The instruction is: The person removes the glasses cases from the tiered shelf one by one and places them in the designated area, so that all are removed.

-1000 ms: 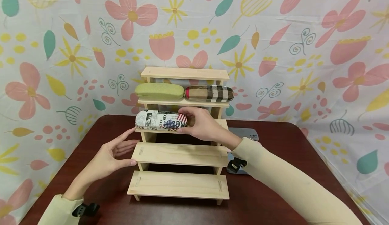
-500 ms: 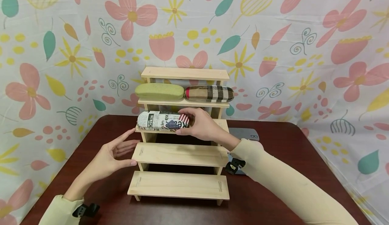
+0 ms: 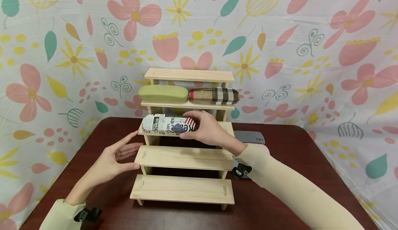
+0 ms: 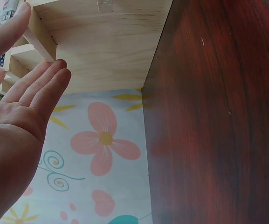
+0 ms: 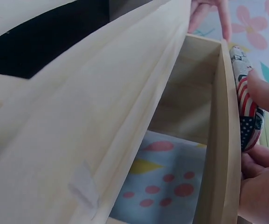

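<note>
The right hand [image 3: 206, 128], near the middle of the head view, pinched the right end of a printed case [image 3: 168, 123] between thumb and fingers. The case lay lengthwise along the middle board [image 3: 228, 128] of a stepped wooden shelf [image 3: 183, 158], toward its left side; newspaper lettering and a red-striped flag pattern showed on it. The left hand [image 3: 109, 162], left of centre and lower down, held nothing: its fingers were straight and its thumb stood well apart from them, with the fingertips at the shelf's left edge.

Both wrists wore black straps over pale sleeves, the right sleeve [image 3: 292, 181] crossing the lower right of the frame and the left sleeve [image 3: 62, 216] at the lower left.

One board higher, a green case [image 3: 163, 93] sat on the left and a plaid case [image 3: 214, 96] on the right, end to end. Right of the shelf, a flat grey piece [image 3: 250, 136] with a small glasses mark lay on the dark red-brown bench [image 3: 280, 154]; more grey showed below it, partly hidden by the right sleeve. A white cloth [image 3: 199, 22] printed with flowers and leaves filled the upper frame and both sides.
</note>
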`<act>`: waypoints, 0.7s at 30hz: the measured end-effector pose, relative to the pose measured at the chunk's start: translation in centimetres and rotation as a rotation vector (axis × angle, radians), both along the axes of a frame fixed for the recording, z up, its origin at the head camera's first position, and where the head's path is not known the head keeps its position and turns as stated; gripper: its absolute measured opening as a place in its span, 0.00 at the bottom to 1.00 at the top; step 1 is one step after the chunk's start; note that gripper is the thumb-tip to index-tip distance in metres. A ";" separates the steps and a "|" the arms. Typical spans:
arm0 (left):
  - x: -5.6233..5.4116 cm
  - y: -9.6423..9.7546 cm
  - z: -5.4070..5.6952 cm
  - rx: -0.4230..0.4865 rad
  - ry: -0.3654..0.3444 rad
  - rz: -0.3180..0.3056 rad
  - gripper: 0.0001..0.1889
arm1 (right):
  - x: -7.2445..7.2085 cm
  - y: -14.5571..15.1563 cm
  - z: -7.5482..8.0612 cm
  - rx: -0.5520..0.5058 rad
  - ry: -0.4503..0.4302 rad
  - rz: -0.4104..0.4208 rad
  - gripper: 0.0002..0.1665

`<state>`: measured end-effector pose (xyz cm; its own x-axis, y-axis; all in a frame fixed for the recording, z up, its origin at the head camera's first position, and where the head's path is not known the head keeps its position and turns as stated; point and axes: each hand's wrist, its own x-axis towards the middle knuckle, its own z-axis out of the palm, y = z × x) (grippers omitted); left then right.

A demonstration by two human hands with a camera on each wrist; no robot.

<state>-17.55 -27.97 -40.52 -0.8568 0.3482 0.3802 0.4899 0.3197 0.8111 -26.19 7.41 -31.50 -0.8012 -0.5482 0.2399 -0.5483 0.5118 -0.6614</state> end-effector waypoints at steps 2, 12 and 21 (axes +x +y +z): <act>0.0 0.0 0.0 0.000 0.002 0.002 0.54 | 0.2 0.3 0.0 -0.016 0.001 0.002 0.40; 0.0 0.1 0.1 0.010 -0.003 -0.013 0.54 | 1.5 3.2 -0.4 -0.086 0.040 -0.018 0.38; 0.1 0.1 0.1 -0.003 -0.006 0.002 0.54 | 2.8 6.3 -0.6 -0.168 0.010 -0.034 0.35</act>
